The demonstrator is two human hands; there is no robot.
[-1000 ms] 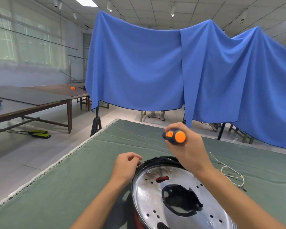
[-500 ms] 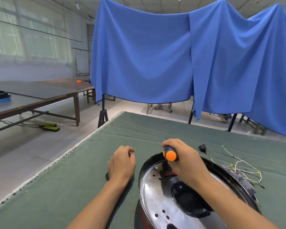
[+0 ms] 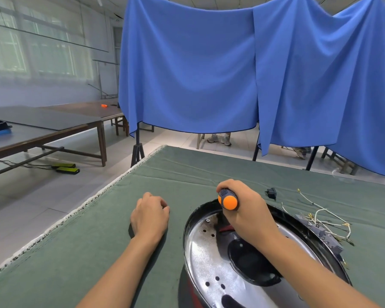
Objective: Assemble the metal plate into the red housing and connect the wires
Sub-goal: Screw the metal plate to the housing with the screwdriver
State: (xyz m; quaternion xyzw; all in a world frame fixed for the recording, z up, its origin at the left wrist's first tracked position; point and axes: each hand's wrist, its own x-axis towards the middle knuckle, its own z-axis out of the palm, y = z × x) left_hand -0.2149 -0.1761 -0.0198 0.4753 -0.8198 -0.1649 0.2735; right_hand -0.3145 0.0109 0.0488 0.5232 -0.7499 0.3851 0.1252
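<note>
The round shiny metal plate [image 3: 206, 258] lies inside the housing, whose black rim [image 3: 198, 211] rings it; a little red shows at the bottom [image 3: 192, 292]. My right hand [image 3: 246, 211] grips a screwdriver with an orange and blue handle [image 3: 228, 200], held upright over the plate's far edge; its shaft is hidden by the hand. My left hand [image 3: 150, 215] rests on the green cloth just left of the housing, fingers curled, and whether it holds anything is hidden. A tangle of white and yellow wires [image 3: 325, 218] lies at the housing's right side.
The table is covered with green cloth [image 3: 76, 252], its left edge running diagonally. A small black plug part [image 3: 271, 193] lies beyond the housing. Blue drapes [image 3: 209, 70] hang behind the table. Other tables [image 3: 42, 127] stand at the left.
The view has tilted down and drawn closer. My left hand came off the housing rim and settled on the cloth. My right hand lowered the screwdriver toward the plate's far edge.
</note>
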